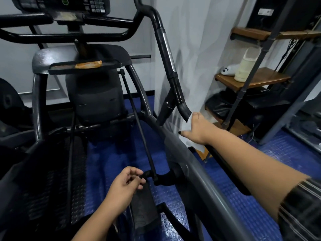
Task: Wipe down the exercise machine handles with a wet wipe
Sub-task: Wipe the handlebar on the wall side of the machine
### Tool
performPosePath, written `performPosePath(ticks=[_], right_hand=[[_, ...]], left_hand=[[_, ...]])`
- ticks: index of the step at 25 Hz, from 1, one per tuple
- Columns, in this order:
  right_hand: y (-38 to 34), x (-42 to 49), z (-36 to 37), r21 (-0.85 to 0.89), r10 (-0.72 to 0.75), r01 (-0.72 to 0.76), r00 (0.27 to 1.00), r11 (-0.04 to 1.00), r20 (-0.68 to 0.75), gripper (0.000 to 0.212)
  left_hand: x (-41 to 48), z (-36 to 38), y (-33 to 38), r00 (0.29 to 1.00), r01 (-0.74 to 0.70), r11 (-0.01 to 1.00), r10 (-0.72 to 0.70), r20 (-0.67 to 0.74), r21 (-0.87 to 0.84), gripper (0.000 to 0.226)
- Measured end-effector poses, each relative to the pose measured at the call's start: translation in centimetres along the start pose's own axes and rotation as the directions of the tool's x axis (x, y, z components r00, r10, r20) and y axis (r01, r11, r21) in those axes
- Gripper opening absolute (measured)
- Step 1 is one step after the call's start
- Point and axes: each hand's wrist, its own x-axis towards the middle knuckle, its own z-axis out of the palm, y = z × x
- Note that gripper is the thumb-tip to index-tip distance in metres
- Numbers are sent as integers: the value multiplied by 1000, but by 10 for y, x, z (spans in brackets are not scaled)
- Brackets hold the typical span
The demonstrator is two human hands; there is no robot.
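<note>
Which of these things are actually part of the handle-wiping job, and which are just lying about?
In the job: white wet wipe, held by the right grip round the black curved tubular machine handle.

Just lying about: orange packet on the machine's black tray; white seal-shaped soft toy and cream mesh container on the brown wooden shelf.
</note>
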Motion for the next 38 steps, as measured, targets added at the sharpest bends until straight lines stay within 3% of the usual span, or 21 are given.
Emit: performPosePath(ticks=[4,8,14,18,20,22,25,27,29,32,34,38], right_hand=[[21,-59,16,-143,-41,36,999,989,-32,94],[25,-92,32,-432,55,-80,996,898,-70,81],[-4,-30,34,-535,88,-174,979,826,-184,66],[-29,37,22,-355,126,-191,972,915,-199,71],[-36,62,15,-172,177,-216,960,961,-217,68],[-38,70,4,53,228,-222,954,974,-197,49],[-30,69,-14,133,179,-172,983,976,-39,22],[-16,61,-22,341,188,-218,975,915,118,33],[2,44,-23,558,166,-314,939,768,300,37],[33,15,-11,630,77,-441,852,640,518,54],[51,-3,-2,665,-13,-434,832,607,555,59],[71,-55,7,745,-45,-441,846,501,531,45]], left_hand=[[-7,14,5,998,-11,1000,11,54,12,15],[-9,18,6,998,-7,1000,6,65,18,14],[-5,11,-4,998,18,999,-20,64,30,12],[4,6,-18,997,49,999,-48,61,0,12],[9,3,-22,995,78,997,-76,61,-23,11],[11,2,-23,994,97,995,-95,61,-22,10],[10,1,-21,996,79,997,-79,41,4,12],[8,2,-18,997,63,998,-64,47,19,13],[7,5,-16,996,59,998,-60,67,24,12],[4,12,-11,994,59,998,-61,95,27,12],[0,21,-7,991,55,998,-59,117,38,11],[-6,39,-3,986,22,998,-32,161,67,13]])
